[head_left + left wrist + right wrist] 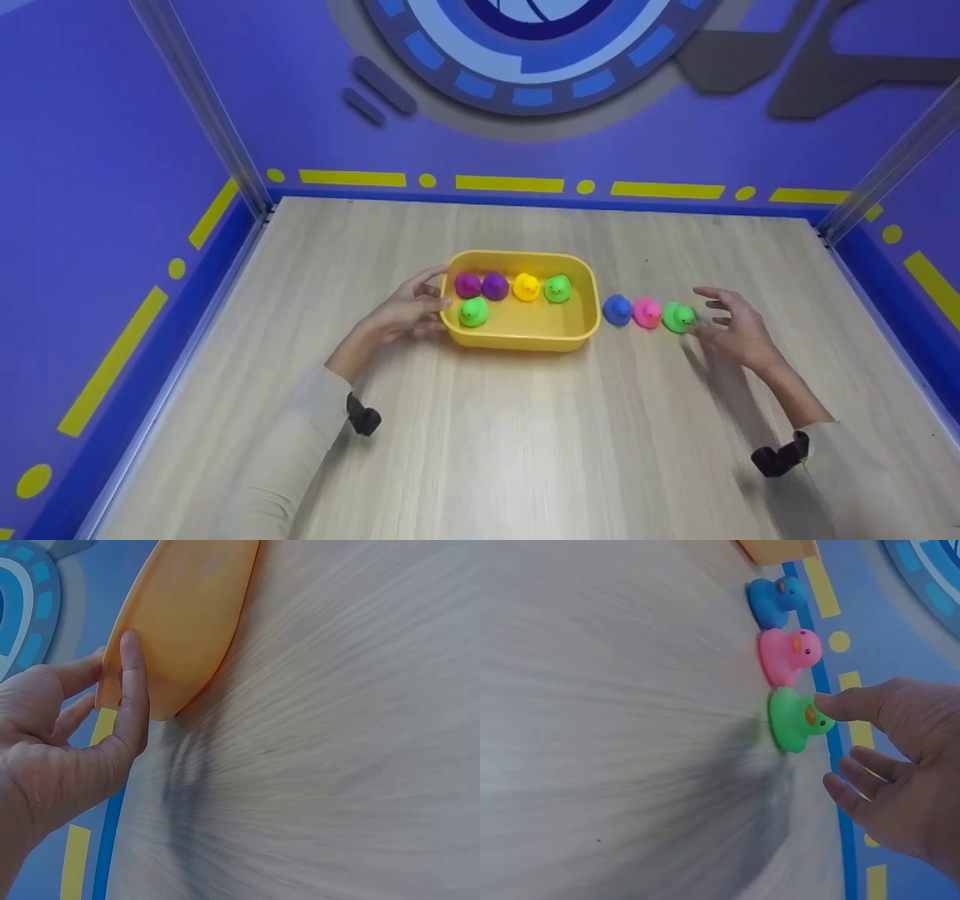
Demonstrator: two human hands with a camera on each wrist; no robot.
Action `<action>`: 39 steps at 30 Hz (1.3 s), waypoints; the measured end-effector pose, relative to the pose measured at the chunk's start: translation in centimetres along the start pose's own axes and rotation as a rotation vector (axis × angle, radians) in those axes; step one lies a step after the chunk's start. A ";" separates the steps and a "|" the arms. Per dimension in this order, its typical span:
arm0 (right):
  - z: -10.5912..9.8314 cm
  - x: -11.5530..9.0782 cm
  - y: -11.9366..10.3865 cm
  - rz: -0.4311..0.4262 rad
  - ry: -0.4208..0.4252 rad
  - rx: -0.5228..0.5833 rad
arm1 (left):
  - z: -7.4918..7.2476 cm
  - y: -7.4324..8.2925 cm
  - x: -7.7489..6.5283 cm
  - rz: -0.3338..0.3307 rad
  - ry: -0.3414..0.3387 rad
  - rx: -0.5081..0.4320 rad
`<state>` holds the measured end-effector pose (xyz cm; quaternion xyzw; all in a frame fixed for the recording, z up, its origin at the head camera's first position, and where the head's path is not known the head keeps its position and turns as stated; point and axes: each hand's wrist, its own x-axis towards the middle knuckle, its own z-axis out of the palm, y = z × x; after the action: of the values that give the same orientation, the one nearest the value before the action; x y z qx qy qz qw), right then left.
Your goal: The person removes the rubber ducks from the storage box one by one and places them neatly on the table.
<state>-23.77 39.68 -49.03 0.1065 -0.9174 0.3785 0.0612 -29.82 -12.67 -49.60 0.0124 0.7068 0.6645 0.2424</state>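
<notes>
My left hand [409, 306] holds the left end of a yellow plastic tub [517, 343], its fingers and thumb bent about the end wall [187, 622]. Inside the tub sit two purple toy ducks [495, 286], a yellow duck [526, 286] and two green ducks [557, 289]. Right of the tub, a blue duck [618, 309], a pink duck [647, 313] and a green duck [678, 317] stand in a row. Beside that last duck [786, 720], my right hand [739, 330] hovers with spread fingers, gripping nothing. In the right wrist view, its thumb overlaps the duck's head; contact is unclear.
A light wooden tabletop [510, 435] lies under everything. Blue panels [300, 112] with yellow markings stand behind it and on both sides, joined by metal posts [210, 105]. Dark wrist mounts [364, 415] sit on both sleeves.
</notes>
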 end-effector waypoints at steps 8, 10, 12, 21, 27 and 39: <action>0.0 0.3 -1.7 -0.075 0.014 -0.028 | 0.1 0.0 -0.3 0.005 0.003 0.000; 0.0 0.5 -2.1 -0.088 0.004 -0.039 | 0.1 0.0 -0.3 0.001 0.008 -0.004; 0.1 0.8 -2.5 -0.097 -0.004 -0.044 | 0.1 0.0 -0.3 0.000 0.009 -0.005; 0.5 2.0 -4.2 -0.134 -0.019 -0.036 | -0.1 0.2 0.1 0.008 0.014 0.022; 1.5 2.8 -5.3 -0.180 -0.019 -0.011 | -0.5 0.3 0.2 0.009 -0.002 0.044; 3.9 4.1 -7.7 -0.182 -0.090 0.056 | -0.6 -0.4 0.1 0.032 -0.055 0.080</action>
<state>-25.98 30.98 -45.74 0.2079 -0.8948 0.3917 0.0512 -30.06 -13.24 -49.98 0.0517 0.7256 0.6389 0.2503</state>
